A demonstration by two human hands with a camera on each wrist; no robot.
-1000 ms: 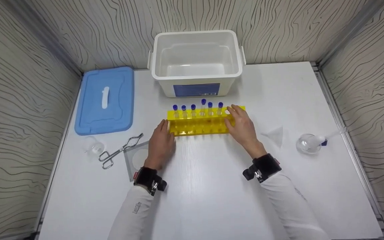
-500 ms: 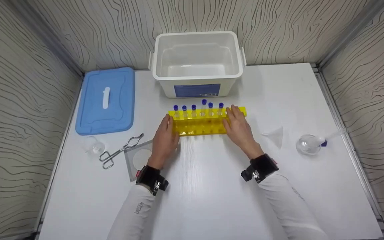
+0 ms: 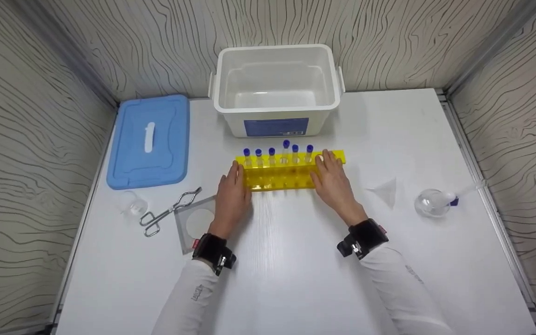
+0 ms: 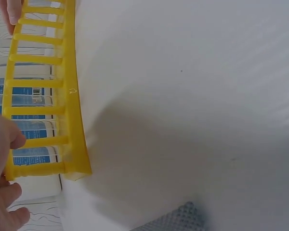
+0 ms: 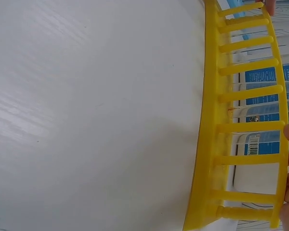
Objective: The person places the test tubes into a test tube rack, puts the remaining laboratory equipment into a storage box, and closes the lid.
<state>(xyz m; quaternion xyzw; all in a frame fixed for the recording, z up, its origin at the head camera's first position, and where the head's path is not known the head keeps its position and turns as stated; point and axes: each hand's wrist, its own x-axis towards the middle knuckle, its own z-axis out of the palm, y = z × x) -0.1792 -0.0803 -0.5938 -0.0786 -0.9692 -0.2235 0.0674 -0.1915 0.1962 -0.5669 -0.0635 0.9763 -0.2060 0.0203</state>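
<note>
Yellow rack (image 3: 277,177) held near both ends

The yellow rack stands on the worktop (image 3: 291,284), six blue-capped tubes (image 3: 271,152) in its holes, one sitting higher than the others; the left hand (image 3: 232,195) grips its left end, the right hand (image 3: 338,188) holds it near the right end; just behind is a white tub (image 3: 277,110); leftward lie a blue lid (image 3: 171,144) and metal tongs (image 3: 175,207); rightward, a funnel (image 3: 385,192) and a round flask (image 3: 431,204).

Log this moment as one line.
left hand: holds rack, left end | right hand: holds rack, toward right end | tubes: blue-capped, in rack | bin: open, behind rack
</note>
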